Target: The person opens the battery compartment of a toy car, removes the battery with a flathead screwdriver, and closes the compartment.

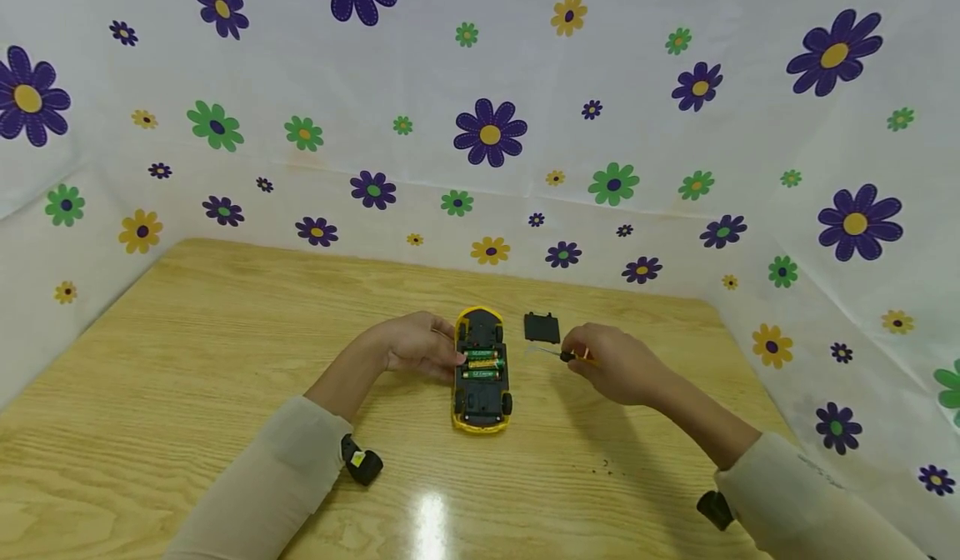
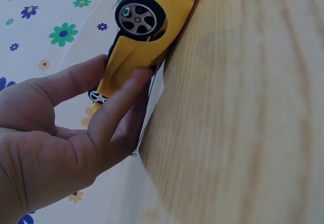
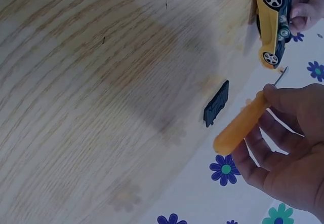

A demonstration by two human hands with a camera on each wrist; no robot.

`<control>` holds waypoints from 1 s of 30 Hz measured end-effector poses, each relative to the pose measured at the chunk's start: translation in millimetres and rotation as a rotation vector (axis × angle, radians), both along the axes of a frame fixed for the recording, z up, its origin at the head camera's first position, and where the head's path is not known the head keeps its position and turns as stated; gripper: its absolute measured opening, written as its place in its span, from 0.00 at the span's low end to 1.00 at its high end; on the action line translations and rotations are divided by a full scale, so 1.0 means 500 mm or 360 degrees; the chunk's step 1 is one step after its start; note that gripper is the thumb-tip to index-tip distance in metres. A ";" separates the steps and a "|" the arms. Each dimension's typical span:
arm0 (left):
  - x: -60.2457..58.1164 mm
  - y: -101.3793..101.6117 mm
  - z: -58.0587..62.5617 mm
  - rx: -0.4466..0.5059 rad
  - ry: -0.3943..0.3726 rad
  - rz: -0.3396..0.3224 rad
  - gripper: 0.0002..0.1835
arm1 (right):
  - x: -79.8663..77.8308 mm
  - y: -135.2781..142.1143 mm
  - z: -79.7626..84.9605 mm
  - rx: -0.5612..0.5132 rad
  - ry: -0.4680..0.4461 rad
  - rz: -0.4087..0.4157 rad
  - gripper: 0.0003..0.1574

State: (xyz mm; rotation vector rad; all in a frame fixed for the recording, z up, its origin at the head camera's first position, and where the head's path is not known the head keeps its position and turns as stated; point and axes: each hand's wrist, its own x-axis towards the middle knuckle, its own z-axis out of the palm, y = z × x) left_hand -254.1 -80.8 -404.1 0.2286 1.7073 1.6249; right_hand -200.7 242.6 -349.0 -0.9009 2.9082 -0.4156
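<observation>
A yellow toy car (image 1: 481, 422) lies upside down on the table, its black underside facing up. Three green-and-yellow batteries (image 1: 482, 364) sit side by side in its uncovered compartment. My left hand (image 1: 420, 345) grips the car's left side between thumb and fingers; the left wrist view shows the yellow body (image 2: 134, 57) and a wheel (image 2: 139, 19) close up. To the car's right, my right hand (image 1: 615, 364) holds a screwdriver (image 3: 240, 127) by its orange handle. The screwdriver's thin shaft points toward the car, apart from it. Behind that shaft lies a black battery cover (image 1: 542, 327).
The wooden table (image 1: 225, 360) meets a white flower-print cloth (image 1: 420, 160) at the back and sides. Several tiny dark bits (image 1: 604, 463), perhaps screws, lie near the front right. Each forearm wears a small black camera, one of them (image 1: 362, 462) on the left.
</observation>
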 end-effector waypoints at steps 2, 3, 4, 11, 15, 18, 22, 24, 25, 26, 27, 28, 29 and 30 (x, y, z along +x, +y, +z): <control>0.000 0.000 -0.002 0.0008 -0.0002 -0.0004 0.30 | -0.007 0.001 -0.002 -0.0020 -0.0031 -0.0023 0.11; 0.001 0.000 -0.003 0.0010 -0.0003 -0.0005 0.30 | -0.011 0.002 -0.004 -0.0028 -0.0050 -0.0035 0.11; 0.001 0.000 -0.003 0.0014 -0.0005 -0.0006 0.29 | -0.016 0.003 -0.005 -0.0040 -0.0070 -0.0054 0.10; -0.001 -0.001 -0.006 0.0023 -0.0007 -0.0018 0.29 | -0.048 0.012 -0.012 -0.0127 -0.0209 -0.0181 0.11; -0.003 -0.001 -0.003 0.0011 0.0002 -0.0016 0.29 | -0.067 0.016 -0.014 -0.0228 -0.0382 -0.0311 0.13; -0.003 -0.001 -0.002 0.0004 0.0003 -0.0013 0.29 | -0.081 0.017 -0.016 -0.0375 -0.0575 -0.0478 0.14; -0.003 -0.001 0.000 0.0000 -0.0001 -0.0010 0.29 | -0.098 0.020 -0.023 -0.0517 -0.0745 -0.0669 0.15; -0.003 -0.001 0.000 -0.0001 -0.0002 -0.0013 0.29 | -0.104 0.022 -0.028 -0.0537 -0.0784 -0.0727 0.16; -0.003 -0.001 0.001 -0.0001 -0.0003 -0.0016 0.29 | -0.107 0.022 -0.030 -0.0547 -0.0802 -0.0757 0.17; -0.003 -0.001 0.001 -0.0001 -0.0003 -0.0018 0.29 | -0.108 0.023 -0.031 -0.0555 -0.0817 -0.0781 0.17; -0.003 -0.001 0.002 0.0001 -0.0004 -0.0021 0.29 | -0.110 0.023 -0.032 -0.0559 -0.0829 -0.0808 0.17; -0.003 -0.001 0.002 0.0002 -0.0004 -0.0025 0.29 | -0.112 0.024 -0.033 -0.0560 -0.0840 -0.0827 0.18; -0.003 -0.001 0.002 0.0005 -0.0004 -0.0027 0.29 | -0.114 0.024 -0.034 -0.0563 -0.0852 -0.0846 0.17; -0.003 -0.001 0.002 0.0007 -0.0005 -0.0029 0.29 | -0.115 0.024 -0.035 -0.0565 -0.0861 -0.0860 0.17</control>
